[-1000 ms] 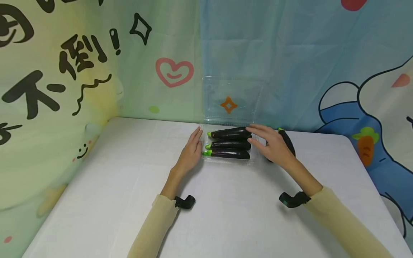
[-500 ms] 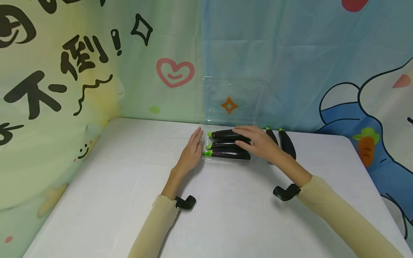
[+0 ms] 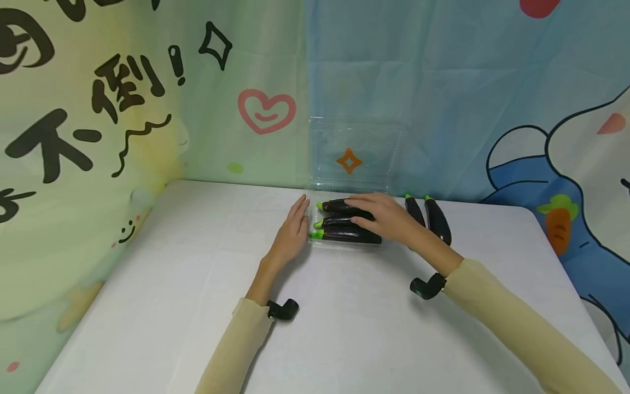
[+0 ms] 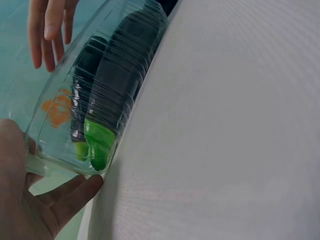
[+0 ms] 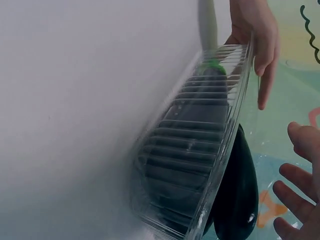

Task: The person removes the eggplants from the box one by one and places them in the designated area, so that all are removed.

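Note:
Three dark eggplants, the back one (image 3: 334, 206), the middle one (image 3: 336, 222) and the front one (image 3: 349, 235), lie side by side in a clear plastic clamshell box (image 5: 220, 165), green stem ends to the left. Its see-through lid (image 3: 322, 150) stands raised behind. My left hand (image 3: 290, 232) rests against the box's left end, fingers straight; the left wrist view has its fingertips right at the box's corner. Over the right part of the eggplants is my right hand (image 3: 384, 216), hiding some of the back two. Its fingers (image 5: 295, 177) are spread and loosely bent, holding nothing.
Two more eggplants, one nearer (image 3: 415, 209) and one farther right (image 3: 438, 221), lie on the white table (image 3: 344, 328) to the right of the box. A printed cloth backdrop (image 3: 443, 109) hangs right behind the table's back edge.
My right hand has moved left from the box's right end to over the eggplants, uncovering more of the two eggplants on the right. The left hand has stayed in place.

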Available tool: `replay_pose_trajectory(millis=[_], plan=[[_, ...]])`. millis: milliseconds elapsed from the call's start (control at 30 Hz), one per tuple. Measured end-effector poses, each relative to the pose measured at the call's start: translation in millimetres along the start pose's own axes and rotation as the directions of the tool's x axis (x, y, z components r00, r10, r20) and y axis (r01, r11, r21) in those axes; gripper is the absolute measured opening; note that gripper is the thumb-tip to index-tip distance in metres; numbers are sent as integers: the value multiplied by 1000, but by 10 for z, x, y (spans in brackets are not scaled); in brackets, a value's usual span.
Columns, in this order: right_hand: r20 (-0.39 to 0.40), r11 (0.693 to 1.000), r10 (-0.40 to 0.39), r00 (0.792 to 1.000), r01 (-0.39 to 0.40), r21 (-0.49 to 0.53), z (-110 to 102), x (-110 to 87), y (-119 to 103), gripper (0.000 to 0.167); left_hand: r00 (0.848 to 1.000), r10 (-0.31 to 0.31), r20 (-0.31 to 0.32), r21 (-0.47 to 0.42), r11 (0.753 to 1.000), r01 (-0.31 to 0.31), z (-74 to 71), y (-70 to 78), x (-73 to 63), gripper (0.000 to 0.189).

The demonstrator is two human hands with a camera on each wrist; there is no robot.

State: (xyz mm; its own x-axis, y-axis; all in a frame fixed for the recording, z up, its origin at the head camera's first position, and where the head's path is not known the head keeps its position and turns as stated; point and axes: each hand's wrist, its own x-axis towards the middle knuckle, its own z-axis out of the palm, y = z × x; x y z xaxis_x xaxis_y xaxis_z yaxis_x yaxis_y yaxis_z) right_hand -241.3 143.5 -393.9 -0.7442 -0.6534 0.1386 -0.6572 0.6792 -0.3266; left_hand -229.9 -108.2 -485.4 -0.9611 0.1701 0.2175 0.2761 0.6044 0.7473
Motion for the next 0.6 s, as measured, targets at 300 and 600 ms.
replay_pose_trajectory(millis=[300, 600], plan=[[72, 999, 25, 997, -23, -34, 58, 185, 96, 50, 1000, 11, -8, 6, 1000, -11, -3, -10, 3, 49], [97, 999, 18, 995, -15, -33, 94, 330, 169, 51, 1000, 9, -10, 7, 1000, -9, -4, 3, -3, 48]])
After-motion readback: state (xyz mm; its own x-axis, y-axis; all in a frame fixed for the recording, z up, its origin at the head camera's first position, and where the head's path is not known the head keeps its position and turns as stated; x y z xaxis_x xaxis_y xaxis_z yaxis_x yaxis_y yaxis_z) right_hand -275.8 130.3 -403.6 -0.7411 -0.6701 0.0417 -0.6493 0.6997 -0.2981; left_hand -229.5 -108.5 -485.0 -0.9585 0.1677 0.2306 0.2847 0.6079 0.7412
